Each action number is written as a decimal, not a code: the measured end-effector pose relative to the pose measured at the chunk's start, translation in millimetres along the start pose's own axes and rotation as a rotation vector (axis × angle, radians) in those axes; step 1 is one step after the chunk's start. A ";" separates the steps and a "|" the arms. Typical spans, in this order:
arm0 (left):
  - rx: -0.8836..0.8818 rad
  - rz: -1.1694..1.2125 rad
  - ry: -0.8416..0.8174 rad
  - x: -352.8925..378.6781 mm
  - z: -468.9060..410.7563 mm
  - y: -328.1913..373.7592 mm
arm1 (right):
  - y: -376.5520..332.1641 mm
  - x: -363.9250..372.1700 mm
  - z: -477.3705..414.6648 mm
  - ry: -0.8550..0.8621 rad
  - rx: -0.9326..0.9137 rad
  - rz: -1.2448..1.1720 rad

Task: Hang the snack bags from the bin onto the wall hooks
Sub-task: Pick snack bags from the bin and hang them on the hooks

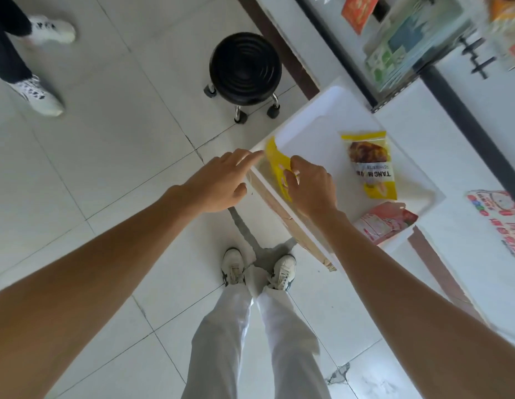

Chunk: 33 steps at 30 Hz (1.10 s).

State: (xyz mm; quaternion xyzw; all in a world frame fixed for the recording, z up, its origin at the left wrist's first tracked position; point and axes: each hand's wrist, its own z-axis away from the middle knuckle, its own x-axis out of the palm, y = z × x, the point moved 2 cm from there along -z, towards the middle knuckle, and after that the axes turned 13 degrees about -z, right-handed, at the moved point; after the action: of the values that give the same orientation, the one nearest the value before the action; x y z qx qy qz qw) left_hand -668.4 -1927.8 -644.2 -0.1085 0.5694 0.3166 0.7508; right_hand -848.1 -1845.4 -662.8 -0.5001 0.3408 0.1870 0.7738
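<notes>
Right grip (309,187) is pinching a yellow snack bag (276,164) at nine o'clock on the white bin (313,131); left grip (218,182), fingers spread and empty, is hovering alongside.

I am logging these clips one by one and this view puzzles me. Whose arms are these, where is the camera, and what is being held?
There is no machine here. A person wears one camera on the head, and it looks down over their own two arms. The right hand grips a yellow snack bag at the near wall of a white bin. The left hand is open, with its forefinger stretched towards that bag. A second yellow bag and a pink bag lie in the bin. At the upper right, packets hang beside black wall hooks. A black wheeled stool stands nearby.
</notes>
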 end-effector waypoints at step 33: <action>-0.138 0.572 0.281 -399.2 7.6 200.1 | -161.9 -366.1 88.5 0.447 -0.314 -0.041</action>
State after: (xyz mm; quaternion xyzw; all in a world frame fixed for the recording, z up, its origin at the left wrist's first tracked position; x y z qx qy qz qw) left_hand -842.6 -1909.0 -233.4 -0.0374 0.6521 0.5345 0.5364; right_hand -971.4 -1816.4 -272.8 -0.6495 0.4597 0.1068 0.5962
